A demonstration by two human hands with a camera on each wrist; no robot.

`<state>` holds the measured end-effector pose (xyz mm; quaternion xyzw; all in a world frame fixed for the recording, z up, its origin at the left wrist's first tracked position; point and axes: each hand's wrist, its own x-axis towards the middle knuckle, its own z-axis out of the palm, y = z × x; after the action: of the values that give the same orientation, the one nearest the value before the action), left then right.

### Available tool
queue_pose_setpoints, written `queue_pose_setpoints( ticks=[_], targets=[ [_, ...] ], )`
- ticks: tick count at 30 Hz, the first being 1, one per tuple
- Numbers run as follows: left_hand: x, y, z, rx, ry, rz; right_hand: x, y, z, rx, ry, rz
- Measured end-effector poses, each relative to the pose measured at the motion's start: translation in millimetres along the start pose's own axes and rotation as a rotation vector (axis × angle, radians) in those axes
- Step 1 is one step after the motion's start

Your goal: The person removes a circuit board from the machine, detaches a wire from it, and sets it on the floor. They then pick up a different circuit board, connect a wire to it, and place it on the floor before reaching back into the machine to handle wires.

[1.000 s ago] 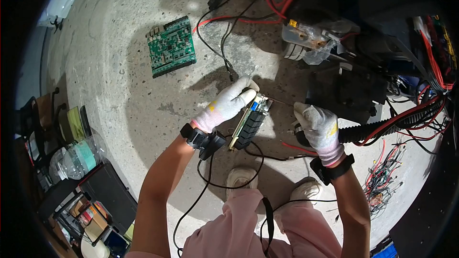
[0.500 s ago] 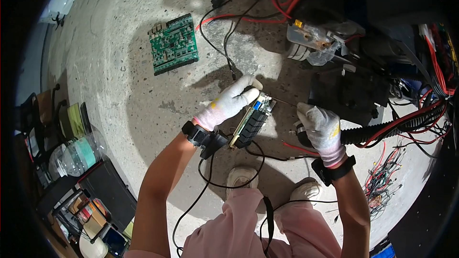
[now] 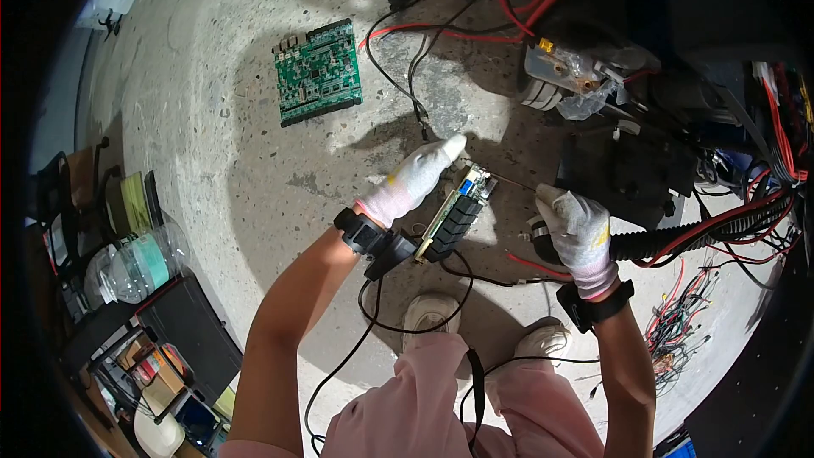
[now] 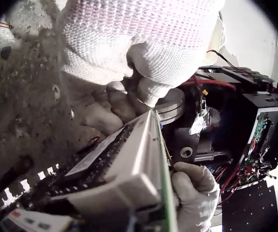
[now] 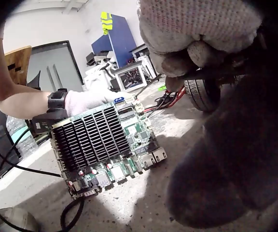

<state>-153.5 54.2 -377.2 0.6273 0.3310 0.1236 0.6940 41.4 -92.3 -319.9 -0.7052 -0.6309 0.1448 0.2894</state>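
A gloved left hand [image 3: 413, 183] has its fingers grasping a green circuit board [image 5: 140, 137] at an upper corner, likely to steady it. The board is tilted nearly on edge over the concrete floor [image 3: 208, 119], ahead of a pair of white shoes [image 3: 431, 315]. Its black cooling fins [image 3: 454, 226] face the gloved right hand [image 3: 577, 227], probably so that this side is easy to reach. The right fingers pinch a thin rod [image 3: 514, 182] directed at the board's top end; whether it touches, I cannot tell. Well apart, a second board [image 3: 320, 76] lies flat, perhaps there to leave working room
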Motion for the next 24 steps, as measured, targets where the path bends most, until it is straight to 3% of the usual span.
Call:
queue_pose_setpoints(
  ticks=[1, 2, 3, 5, 9, 11, 15, 17, 20, 24],
  targets=[
    [-0.2, 0.7, 1.1, 0.004, 0.072, 0.151, 0.2, -0.1, -0.7, -0.001, -0.001, -0.001],
    [-0.1, 2.5, -0.3, -0.169, 0.024, -0.1, 0.3, -0.5, -1.7, -0.012, -0.015, -0.001],
    [-0.2, 5.0, -2.4, -0.17, 0.025, -0.099, 0.3, -0.8, -2.3, -0.023, -0.028, 0.0],
    [-0.3, 6.8, -8.7, -0.222, -0.16, -0.185, 0.1, -0.7, -1.2, -0.017, -0.021, 0.003],
    [-1.9, -3.4, -6.2, -0.19, -0.157, -0.105, 0.6, -1.1, -1.1, -0.015, -0.016, -0.002],
    [-2.1, -7.0, -0.5, -0.072, -0.003, -0.115, 0.5, -1.2, -1.3, -0.02, -0.019, -0.003],
    [-0.5, 14.9, 1.1, 0.029, 0.024, -0.1, -0.9, -0.5, -1.0, -0.049, -0.039, 0.001],
    [-1.1, 36.1, 1.7, -0.03, 0.066, -0.297, -1.2, -0.1, 0.1, -0.036, -0.032, 0.004],
    [-0.1, 11.1, -1.6, 0.026, -0.02, -0.139, -0.8, -0.6, -0.3, -0.025, -0.022, 0.005],
    [0.2, 15.5, -4.2, -0.024, -0.136, -0.103, 0.8, -2.9, -2.2, -0.066, -0.043, -0.016]
  ],
)
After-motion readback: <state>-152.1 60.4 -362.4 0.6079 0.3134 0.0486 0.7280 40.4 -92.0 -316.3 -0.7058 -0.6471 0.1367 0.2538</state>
